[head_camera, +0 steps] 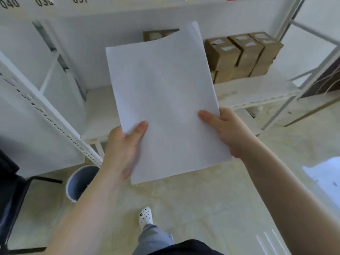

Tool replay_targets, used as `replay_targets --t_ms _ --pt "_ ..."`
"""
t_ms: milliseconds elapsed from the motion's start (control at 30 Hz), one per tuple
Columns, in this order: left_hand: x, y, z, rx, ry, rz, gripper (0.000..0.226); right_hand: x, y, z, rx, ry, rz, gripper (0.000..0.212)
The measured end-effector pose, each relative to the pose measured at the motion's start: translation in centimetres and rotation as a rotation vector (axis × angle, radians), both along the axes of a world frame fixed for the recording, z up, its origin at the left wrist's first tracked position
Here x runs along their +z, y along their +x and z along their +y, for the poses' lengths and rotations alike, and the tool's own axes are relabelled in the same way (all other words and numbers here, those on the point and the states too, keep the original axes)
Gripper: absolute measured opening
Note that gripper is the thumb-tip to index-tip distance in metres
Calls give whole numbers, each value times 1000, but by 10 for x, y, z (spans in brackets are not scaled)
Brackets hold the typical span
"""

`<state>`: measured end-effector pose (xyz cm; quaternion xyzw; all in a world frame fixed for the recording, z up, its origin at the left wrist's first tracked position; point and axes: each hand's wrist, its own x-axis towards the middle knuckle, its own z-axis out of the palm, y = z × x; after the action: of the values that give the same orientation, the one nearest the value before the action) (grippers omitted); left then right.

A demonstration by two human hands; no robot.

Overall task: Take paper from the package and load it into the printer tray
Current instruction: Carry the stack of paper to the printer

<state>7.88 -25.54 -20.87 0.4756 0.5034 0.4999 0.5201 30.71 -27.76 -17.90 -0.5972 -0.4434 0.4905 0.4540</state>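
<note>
We see a white shelving unit [257, 92] filling the background, much of its middle hidden behind the stack of paper [165, 100] held up before it. Numbered labels along the top edge are cut off. No printer tray or paper package can be made out. On the shelf sit brown cardboard boxes [242, 56], closed, contents unseen; one more box [152, 34] peeks from behind the sheets. A dark chair [11, 190] is cropped at left. A round bin [77, 183] on the floor is partly covered by the forearm; its contents are unclear. The left hand [123, 151] has its grip closed on the stack's lower left edge, thumb on top; the right hand [226, 131] clasps the lower right edge likewise. A white perforated shoe [145, 217] shows below.
</note>
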Motion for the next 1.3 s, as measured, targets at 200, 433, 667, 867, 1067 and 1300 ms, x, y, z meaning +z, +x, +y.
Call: replay_targets --t_ms 200,433,667,867,1067,1300 --pt "-23 128 -35 -287 -96 14 7 -30 109 -103 -310 -72 81 20" --pt "-38 297 -72 -678 -165 103 4 -59 228 -205 -720 -127 126 22" --pt "-69 484 -101 -992 -197 184 17 -94 353 -273 -1050 -127 198 16" --pt "-99 653 -125 -1211 -311 192 22 -107 471 -313 -1284 -169 186 18" --pt "-108 810 -176 -1453 -321 216 5 -114 579 -374 -1500 -201 195 9" --pt "-129 963 -258 -1578 -323 243 5 -139 709 -455 -1611 -235 209 15"
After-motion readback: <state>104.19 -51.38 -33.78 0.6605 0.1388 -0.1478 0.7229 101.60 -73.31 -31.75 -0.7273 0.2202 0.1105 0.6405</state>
